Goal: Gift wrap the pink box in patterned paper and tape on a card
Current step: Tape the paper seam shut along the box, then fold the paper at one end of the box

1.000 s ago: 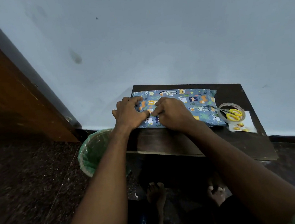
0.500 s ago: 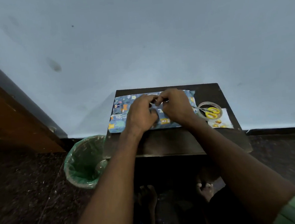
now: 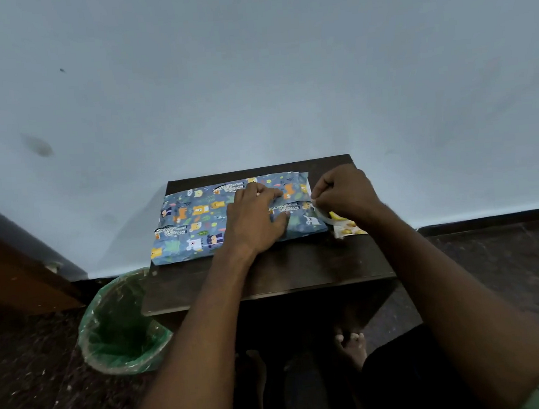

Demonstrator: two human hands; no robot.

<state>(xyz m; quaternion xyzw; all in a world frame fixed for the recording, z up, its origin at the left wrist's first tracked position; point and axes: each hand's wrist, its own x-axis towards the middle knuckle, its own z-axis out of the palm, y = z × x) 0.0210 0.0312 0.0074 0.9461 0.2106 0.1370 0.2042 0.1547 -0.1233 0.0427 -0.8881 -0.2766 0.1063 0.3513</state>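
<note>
The box (image 3: 191, 224) lies wrapped in blue paper with cartoon animals on the dark wooden table (image 3: 268, 276); no pink shows. My left hand (image 3: 256, 218) presses flat on the paper's seam near the middle right of the box, fingers fairly straight. My right hand (image 3: 345, 194) is curled just past the box's right end, with its fingers closed on the clear tape roll (image 3: 323, 216). Under that hand a bit of the yellow scissors (image 3: 337, 217) shows. The white card (image 3: 350, 230) with yellow pictures lies partly hidden below my right wrist.
A bin with a green liner (image 3: 122, 328) stands on the floor at the table's left front corner. The pale blue wall (image 3: 251, 91) runs right behind the table. A wooden door (image 3: 7, 276) is at the far left. Bare feet (image 3: 350, 344) are under the table.
My right hand left the seam and moved right to the tape roll at the box's end. My left hand stayed pressing on the paper. The camera view shifted left.
</note>
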